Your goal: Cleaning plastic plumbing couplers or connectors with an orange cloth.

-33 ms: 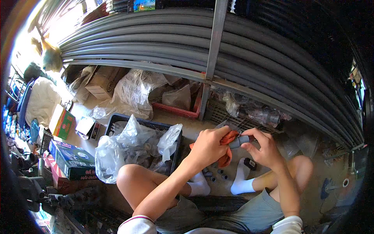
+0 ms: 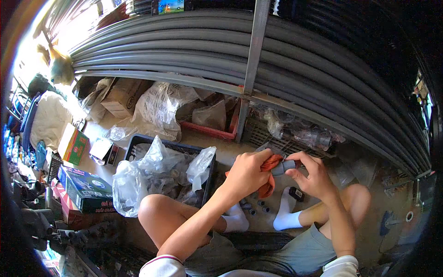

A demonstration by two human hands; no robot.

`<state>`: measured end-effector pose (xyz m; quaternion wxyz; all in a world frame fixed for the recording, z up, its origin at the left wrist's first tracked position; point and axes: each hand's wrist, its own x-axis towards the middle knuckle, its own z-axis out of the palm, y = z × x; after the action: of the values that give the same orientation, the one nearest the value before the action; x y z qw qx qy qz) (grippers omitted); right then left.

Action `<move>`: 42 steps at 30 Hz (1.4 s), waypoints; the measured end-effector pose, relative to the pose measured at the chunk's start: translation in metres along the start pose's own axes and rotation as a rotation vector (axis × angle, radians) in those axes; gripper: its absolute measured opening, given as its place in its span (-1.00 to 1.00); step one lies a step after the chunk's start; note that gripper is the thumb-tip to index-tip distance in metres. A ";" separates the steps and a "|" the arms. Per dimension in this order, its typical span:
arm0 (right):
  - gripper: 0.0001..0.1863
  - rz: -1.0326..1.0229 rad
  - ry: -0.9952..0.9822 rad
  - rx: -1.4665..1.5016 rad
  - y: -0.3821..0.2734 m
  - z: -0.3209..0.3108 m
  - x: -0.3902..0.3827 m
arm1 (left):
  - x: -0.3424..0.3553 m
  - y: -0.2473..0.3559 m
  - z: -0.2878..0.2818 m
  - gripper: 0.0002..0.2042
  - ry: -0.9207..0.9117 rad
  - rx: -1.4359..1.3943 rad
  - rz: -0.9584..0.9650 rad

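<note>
My left hand (image 2: 244, 173) is closed on a bunched orange cloth (image 2: 266, 189), whose loose end hangs below the fingers. The cloth lies against a grey plastic pipe fitting (image 2: 288, 165). Thumb and fingers of my right hand (image 2: 317, 177) pinch that fitting from the other side. Both hands are raised in front of me, above my feet. Several small grey fittings (image 2: 253, 212) lie on the floor between my socks. Part of the held fitting is hidden by the cloth and fingers.
Left of my hands stands a dark crate (image 2: 211, 177) with clear plastic bags (image 2: 154, 161) and grey parts inside. Long grey pipes (image 2: 175, 44) fill a metal rack (image 2: 251, 55) ahead. Under it are a red tray (image 2: 210, 131) and a carton (image 2: 122, 97). Boxes (image 2: 85, 187) stack at left.
</note>
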<state>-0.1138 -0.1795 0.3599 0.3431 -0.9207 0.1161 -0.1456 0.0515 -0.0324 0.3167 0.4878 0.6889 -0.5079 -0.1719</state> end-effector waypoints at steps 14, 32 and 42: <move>-0.60 0.271 0.028 0.199 0.007 0.025 -0.003 | -0.011 -0.008 0.023 -0.79 0.161 0.143 0.233; -0.49 0.445 0.146 -0.015 0.022 0.025 -0.001 | -0.003 0.007 0.012 -0.57 -0.043 0.172 0.252; -0.65 -0.183 0.197 0.022 -0.007 0.041 0.001 | 0.005 0.010 0.034 -0.72 0.417 -0.717 -0.184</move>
<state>-0.0977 -0.1501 0.3354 0.3255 -0.9048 0.0629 -0.2672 0.0239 -0.0536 0.3106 0.7713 0.5383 -0.2427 -0.2375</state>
